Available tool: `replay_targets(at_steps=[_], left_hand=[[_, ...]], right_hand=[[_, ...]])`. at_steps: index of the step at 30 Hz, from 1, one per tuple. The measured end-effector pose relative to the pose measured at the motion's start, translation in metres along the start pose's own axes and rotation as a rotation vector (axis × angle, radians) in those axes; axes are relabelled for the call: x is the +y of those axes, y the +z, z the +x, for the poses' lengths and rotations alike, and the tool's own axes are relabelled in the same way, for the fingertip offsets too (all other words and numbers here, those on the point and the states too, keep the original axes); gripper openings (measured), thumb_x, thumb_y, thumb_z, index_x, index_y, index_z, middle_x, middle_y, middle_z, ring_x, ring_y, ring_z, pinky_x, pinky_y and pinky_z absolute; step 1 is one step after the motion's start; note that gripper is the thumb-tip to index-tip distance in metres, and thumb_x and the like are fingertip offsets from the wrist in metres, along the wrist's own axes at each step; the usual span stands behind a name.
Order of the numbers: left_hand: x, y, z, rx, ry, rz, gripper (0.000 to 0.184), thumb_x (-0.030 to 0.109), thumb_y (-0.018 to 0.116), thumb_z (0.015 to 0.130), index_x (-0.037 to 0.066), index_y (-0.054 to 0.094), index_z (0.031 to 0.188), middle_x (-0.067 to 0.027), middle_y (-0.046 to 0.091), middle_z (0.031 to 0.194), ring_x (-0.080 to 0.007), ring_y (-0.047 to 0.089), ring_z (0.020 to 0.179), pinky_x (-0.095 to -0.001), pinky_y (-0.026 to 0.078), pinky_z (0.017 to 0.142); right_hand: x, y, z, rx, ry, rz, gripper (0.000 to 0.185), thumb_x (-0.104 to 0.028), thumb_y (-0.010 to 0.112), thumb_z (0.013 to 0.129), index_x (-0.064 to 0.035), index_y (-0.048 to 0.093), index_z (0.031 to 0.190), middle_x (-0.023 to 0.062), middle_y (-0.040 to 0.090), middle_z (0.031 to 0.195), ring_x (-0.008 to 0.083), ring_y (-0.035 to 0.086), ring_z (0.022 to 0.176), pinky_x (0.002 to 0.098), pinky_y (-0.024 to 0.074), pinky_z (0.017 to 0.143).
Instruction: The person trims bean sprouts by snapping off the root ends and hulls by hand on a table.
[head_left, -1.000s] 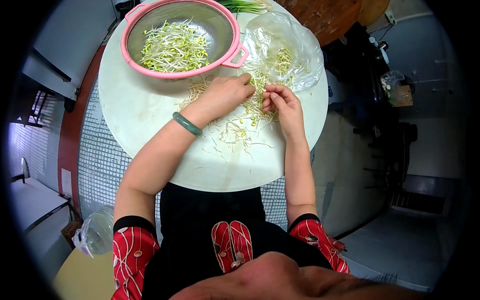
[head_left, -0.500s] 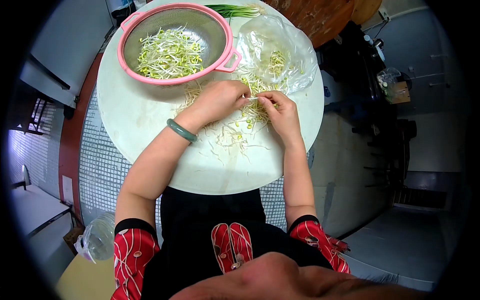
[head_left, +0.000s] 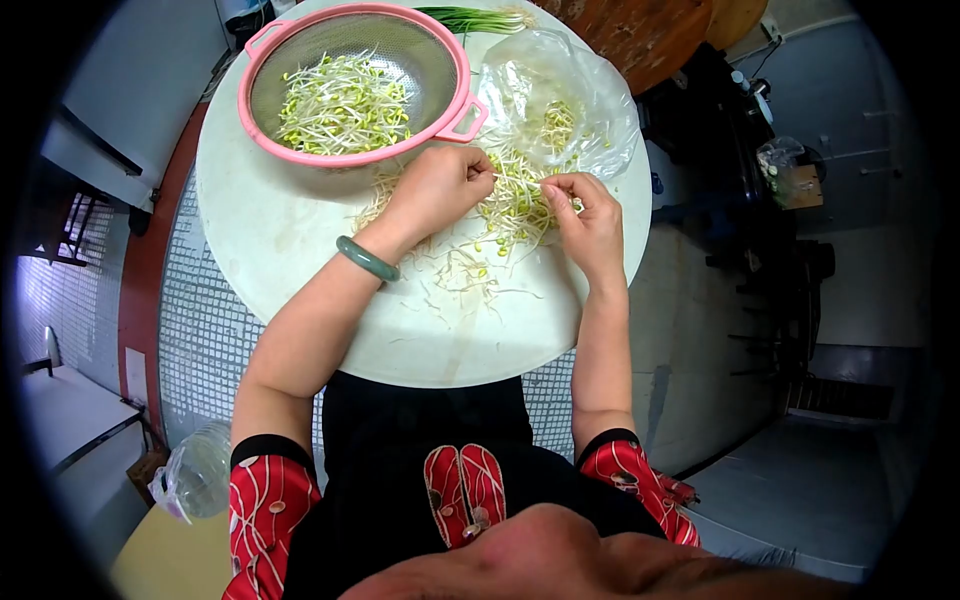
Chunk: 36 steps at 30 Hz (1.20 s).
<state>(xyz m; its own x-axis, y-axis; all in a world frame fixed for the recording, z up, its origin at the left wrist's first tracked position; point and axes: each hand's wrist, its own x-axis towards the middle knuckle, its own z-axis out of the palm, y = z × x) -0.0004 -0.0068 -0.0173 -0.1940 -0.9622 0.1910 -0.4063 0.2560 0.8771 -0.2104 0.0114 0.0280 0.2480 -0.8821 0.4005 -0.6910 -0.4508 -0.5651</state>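
Both hands are over a loose pile of bean sprouts [head_left: 515, 205] on the round white table [head_left: 265, 240]. My left hand [head_left: 443, 187], with a green bangle on its wrist, is pinched at the pile's left side; a pale strand shows at its fingertips. My right hand [head_left: 588, 220] pinches a bean sprout between thumb and forefinger, with a yellow-green head showing near its fingers. A pink-rimmed mesh colander [head_left: 430, 60] holding more sprouts stands beyond my left hand. Thin root bits [head_left: 465, 280] lie scattered nearer my body.
A clear plastic bag [head_left: 605, 110] with some sprouts inside lies behind my right hand. Green onions [head_left: 470, 18] lie at the table's far edge. A large clear plastic bottle [head_left: 200, 475] stands at the lower left. A brown wooden surface [head_left: 650, 35] adjoins the far right.
My hands came together at a sprout half a second ago and are now farther apart. My right hand has moved to the right, my left slightly up.
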Motion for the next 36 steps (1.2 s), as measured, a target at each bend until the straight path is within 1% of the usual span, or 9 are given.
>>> replay_targets(at_steps=[4, 7, 11, 14, 16, 21, 28, 34, 36], left_hand=[[-0.003, -0.005, 0.003, -0.017, -0.029, -0.087, 0.019, 0.017, 0.061, 0.082, 0.002, 0.07, 0.089, -0.0153, 0.068, 0.079, -0.0235, 0.064, 0.066, -0.0352, 0.05, 0.065], [0.01, -0.003, -0.006, -0.412, 0.064, 0.135, 0.02, 0.019, 0.061, 0.081, 0.002, 0.07, 0.086, -0.0167, 0.067, 0.078, -0.0259, 0.064, 0.066, -0.0379, 0.05, 0.066], [0.013, 0.006, -0.017, -0.658, 0.258, 0.199, 0.019, 0.019, 0.06, 0.08, 0.003, 0.068, 0.082, -0.0152, 0.066, 0.077, -0.0302, 0.063, 0.069, -0.0424, 0.049, 0.066], [0.012, 0.002, -0.015, -0.776, 0.288, 0.101, 0.018, 0.019, 0.059, 0.082, 0.003, 0.067, 0.085, -0.0131, 0.066, 0.078, -0.031, 0.063, 0.072, -0.0426, 0.049, 0.067], [0.014, -0.005, -0.013, -0.817, 0.294, 0.145, 0.018, 0.02, 0.059, 0.082, 0.004, 0.066, 0.087, -0.012, 0.066, 0.079, -0.0312, 0.063, 0.075, -0.0429, 0.048, 0.067], [0.006, -0.001, -0.017, -0.703, 0.285, 0.148, 0.017, 0.021, 0.06, 0.083, 0.005, 0.066, 0.087, -0.0132, 0.066, 0.078, -0.0318, 0.063, 0.074, -0.0428, 0.048, 0.067], [0.019, -0.009, -0.015, -0.706, 0.252, 0.155, 0.02, 0.023, 0.058, 0.086, 0.006, 0.066, 0.09, -0.0146, 0.066, 0.079, -0.0327, 0.063, 0.074, -0.0427, 0.048, 0.068], [0.009, -0.001, -0.007, -0.386, 0.23, -0.05, 0.021, 0.021, 0.061, 0.087, 0.003, 0.066, 0.095, -0.016, 0.066, 0.082, -0.0311, 0.063, 0.075, -0.0397, 0.049, 0.069], [0.009, 0.001, -0.004, -0.377, 0.14, -0.116, 0.019, 0.018, 0.06, 0.09, 0.001, 0.065, 0.097, -0.0101, 0.066, 0.08, -0.0189, 0.06, 0.072, -0.0324, 0.047, 0.068]], right_hand=[[-0.013, -0.006, 0.018, 0.101, -0.019, 0.072, 0.012, -0.01, 0.066, 0.086, -0.0008, 0.068, 0.093, 0.0074, 0.068, 0.086, 0.0176, 0.063, 0.078, 0.029, 0.0492, 0.07], [-0.038, -0.003, 0.048, 0.121, -0.029, 0.276, 0.013, -0.007, 0.064, 0.087, -0.0004, 0.068, 0.098, 0.0053, 0.069, 0.091, 0.0121, 0.063, 0.084, 0.0257, 0.0489, 0.074], [-0.074, 0.035, 0.101, -0.147, -0.301, 0.318, 0.044, -0.024, 0.069, 0.084, -0.0074, 0.06, 0.124, 0.0133, 0.066, 0.112, 0.0189, 0.065, 0.087, 0.0337, 0.0502, 0.081], [-0.082, 0.039, 0.106, -0.377, -0.269, 0.134, 0.053, -0.026, 0.074, 0.081, -0.0148, 0.056, 0.13, 0.0039, 0.066, 0.107, 0.014, 0.06, 0.092, 0.029, 0.0481, 0.081], [-0.062, 0.035, 0.1, -0.21, -0.187, 0.235, 0.038, -0.022, 0.071, 0.083, -0.0048, 0.063, 0.116, 0.0078, 0.067, 0.102, 0.0135, 0.061, 0.088, 0.0303, 0.0492, 0.077], [0.029, 0.009, 0.04, -0.182, 0.27, 0.017, 0.02, -0.016, 0.069, 0.084, -0.0003, 0.067, 0.096, 0.0081, 0.065, 0.086, 0.0152, 0.059, 0.076, 0.0291, 0.0475, 0.068], [0.05, 0.011, -0.004, -0.126, 0.096, -0.217, 0.018, -0.012, 0.072, 0.078, -0.0007, 0.066, 0.092, 0.0086, 0.063, 0.078, 0.0231, 0.06, 0.07, 0.032, 0.0484, 0.068], [0.036, -0.016, 0.015, 0.014, 0.121, -0.11, 0.015, -0.01, 0.07, 0.082, -0.0002, 0.066, 0.092, 0.0074, 0.066, 0.083, 0.0184, 0.062, 0.076, 0.0286, 0.0484, 0.07], [0.032, -0.023, 0.016, 0.09, 0.193, 0.052, 0.014, -0.01, 0.068, 0.084, 0.0003, 0.065, 0.094, 0.0063, 0.067, 0.085, 0.014, 0.062, 0.079, 0.0259, 0.0476, 0.071]])
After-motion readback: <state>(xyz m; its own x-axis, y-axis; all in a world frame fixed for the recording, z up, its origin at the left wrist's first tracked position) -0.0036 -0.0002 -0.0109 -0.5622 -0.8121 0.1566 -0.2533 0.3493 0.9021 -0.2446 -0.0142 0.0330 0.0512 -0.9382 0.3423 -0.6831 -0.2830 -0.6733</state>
